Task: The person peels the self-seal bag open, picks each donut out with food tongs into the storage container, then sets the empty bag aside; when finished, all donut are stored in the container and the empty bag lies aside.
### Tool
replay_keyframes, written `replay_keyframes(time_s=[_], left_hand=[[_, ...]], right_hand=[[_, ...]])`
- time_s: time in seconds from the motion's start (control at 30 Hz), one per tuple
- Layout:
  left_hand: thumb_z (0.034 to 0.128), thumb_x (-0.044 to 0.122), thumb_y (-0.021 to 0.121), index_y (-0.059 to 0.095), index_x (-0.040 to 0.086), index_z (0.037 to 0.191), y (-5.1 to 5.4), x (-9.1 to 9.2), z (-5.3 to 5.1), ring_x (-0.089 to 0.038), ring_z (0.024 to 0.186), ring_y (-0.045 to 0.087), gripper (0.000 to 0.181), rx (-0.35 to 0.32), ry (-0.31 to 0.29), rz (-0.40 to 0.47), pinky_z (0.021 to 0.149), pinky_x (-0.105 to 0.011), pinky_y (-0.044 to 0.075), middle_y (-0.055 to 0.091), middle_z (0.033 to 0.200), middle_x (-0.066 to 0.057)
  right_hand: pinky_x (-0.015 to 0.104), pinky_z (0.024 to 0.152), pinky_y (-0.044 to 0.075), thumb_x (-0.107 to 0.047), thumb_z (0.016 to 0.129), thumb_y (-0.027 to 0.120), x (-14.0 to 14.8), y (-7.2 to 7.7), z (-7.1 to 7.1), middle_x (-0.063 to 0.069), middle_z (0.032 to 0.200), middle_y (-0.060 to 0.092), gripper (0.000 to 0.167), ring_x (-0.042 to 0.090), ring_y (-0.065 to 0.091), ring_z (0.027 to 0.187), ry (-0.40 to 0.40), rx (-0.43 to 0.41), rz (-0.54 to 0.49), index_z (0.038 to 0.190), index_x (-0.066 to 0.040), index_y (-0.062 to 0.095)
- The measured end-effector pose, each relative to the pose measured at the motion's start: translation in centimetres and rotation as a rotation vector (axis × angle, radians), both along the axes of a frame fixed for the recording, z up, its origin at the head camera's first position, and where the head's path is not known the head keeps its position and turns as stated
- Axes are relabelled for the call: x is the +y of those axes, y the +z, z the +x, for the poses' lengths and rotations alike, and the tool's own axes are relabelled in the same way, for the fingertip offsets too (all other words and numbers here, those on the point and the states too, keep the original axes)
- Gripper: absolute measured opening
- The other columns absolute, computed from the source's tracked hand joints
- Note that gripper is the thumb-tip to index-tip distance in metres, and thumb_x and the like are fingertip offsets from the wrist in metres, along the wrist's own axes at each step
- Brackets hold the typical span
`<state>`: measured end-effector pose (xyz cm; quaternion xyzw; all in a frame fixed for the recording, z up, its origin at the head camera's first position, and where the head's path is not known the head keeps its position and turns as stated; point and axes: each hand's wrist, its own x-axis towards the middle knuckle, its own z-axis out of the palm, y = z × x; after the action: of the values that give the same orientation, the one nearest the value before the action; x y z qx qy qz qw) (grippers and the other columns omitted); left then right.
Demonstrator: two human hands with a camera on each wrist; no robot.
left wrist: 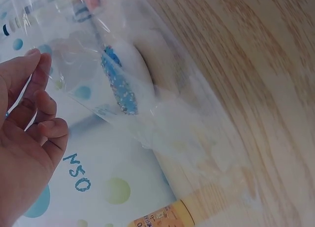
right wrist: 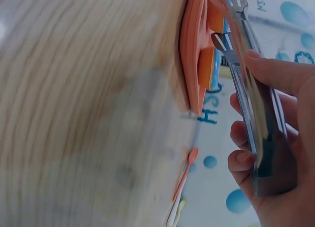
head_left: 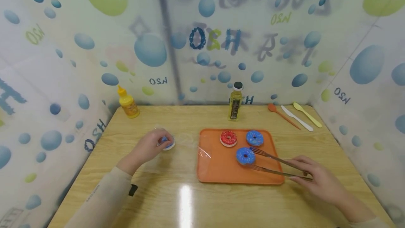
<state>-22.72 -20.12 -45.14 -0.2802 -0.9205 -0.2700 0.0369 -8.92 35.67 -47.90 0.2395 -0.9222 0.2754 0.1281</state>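
My left hand (head_left: 146,149) pinches the edge of a clear plastic bag (left wrist: 197,123) left of the tray. Inside the bag is a toy doughnut (left wrist: 119,81) with blue sprinkled icing and a pale base, partly hidden by my fingers in the head view. My right hand (head_left: 322,182) holds metal tongs (head_left: 278,159), their two pronged tips apart at the right side of a blue doughnut (head_left: 243,156) on an orange tray (head_left: 218,171). Whether both tips touch it, I cannot tell. Behind it lie a red doughnut (head_left: 228,139) and another blue doughnut (head_left: 254,138).
A yellow squeeze bottle (head_left: 129,105) stands at the back left, an oil bottle (head_left: 235,102) behind the tray. At the back right lie an orange spoon (head_left: 283,115), a white knife (head_left: 296,118) and a yellow utensil (head_left: 307,114). Patterned walls enclose the wooden table (head_left: 158,200).
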Motion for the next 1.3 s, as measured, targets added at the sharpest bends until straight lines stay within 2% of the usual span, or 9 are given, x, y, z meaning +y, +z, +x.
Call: replay_keyframes(time_s=[0.3,0.53,0.77,0.97,1.1,1.3], left_hand=[[0.0955,0.011,0.074,0.074,0.015,0.101,0.0,-0.1,-0.1,-0.009,0.08,0.054,0.007,-0.009,0.0,0.001,0.07,-0.028,0.048,0.071,0.103,0.006],[0.0957,0.012,0.074,0.074,0.016,0.101,0.1,-0.2,-0.1,-0.008,0.079,0.053,0.007,-0.006,0.005,-0.003,0.069,-0.027,0.048,0.071,0.103,0.005],[0.0954,0.011,0.074,0.074,0.017,0.1,0.2,-0.2,-0.1,-0.009,0.079,0.054,0.007,-0.013,0.013,0.0,0.07,-0.026,0.049,0.071,0.102,0.005],[0.0955,0.011,0.074,0.074,0.016,0.101,0.1,-0.3,-0.1,-0.009,0.08,0.053,0.008,-0.019,0.02,-0.007,0.07,-0.027,0.049,0.071,0.104,0.004],[0.0955,0.011,0.074,0.074,0.015,0.102,0.1,-0.2,-0.1,-0.009,0.08,0.054,0.007,-0.019,0.019,-0.013,0.07,-0.027,0.049,0.071,0.104,0.004],[0.0959,0.012,0.074,0.074,0.015,0.101,0.1,-0.1,-0.2,-0.009,0.081,0.055,0.007,-0.01,0.014,-0.006,0.072,-0.028,0.05,0.072,0.104,0.004]], right_hand=[[0.011,0.059,0.04,-0.001,0.075,0.089,2.5,0.2,0.3,-0.005,0.117,0.065,0.059,-0.006,0.05,0.075,-0.019,0.035,0.001,0.129,-0.015,0.071],[0.01,0.058,0.038,0.005,0.069,0.09,3.8,-0.1,-0.3,-0.007,0.114,0.063,0.06,-0.005,0.048,0.073,0.025,0.067,-0.04,0.124,-0.011,0.073],[0.012,0.059,0.039,0.003,0.071,0.09,4.9,-0.2,-0.7,-0.008,0.116,0.064,0.06,-0.004,0.05,0.073,0.037,0.025,-0.02,0.125,-0.014,0.073],[0.012,0.065,0.043,-0.001,0.071,0.091,5.4,-0.3,-0.9,-0.006,0.118,0.065,0.062,-0.002,0.056,0.081,0.067,0.011,0.022,0.127,-0.015,0.072],[0.014,0.06,0.042,-0.004,0.072,0.092,5.5,-0.3,-1.2,-0.006,0.115,0.065,0.063,-0.002,0.052,0.076,0.064,-0.026,0.017,0.13,-0.015,0.07],[0.018,0.053,0.041,-0.006,0.076,0.09,4.6,0.5,-1.5,-0.008,0.104,0.061,0.062,0.0,0.046,0.067,0.009,-0.067,-0.035,0.132,-0.017,0.068]])
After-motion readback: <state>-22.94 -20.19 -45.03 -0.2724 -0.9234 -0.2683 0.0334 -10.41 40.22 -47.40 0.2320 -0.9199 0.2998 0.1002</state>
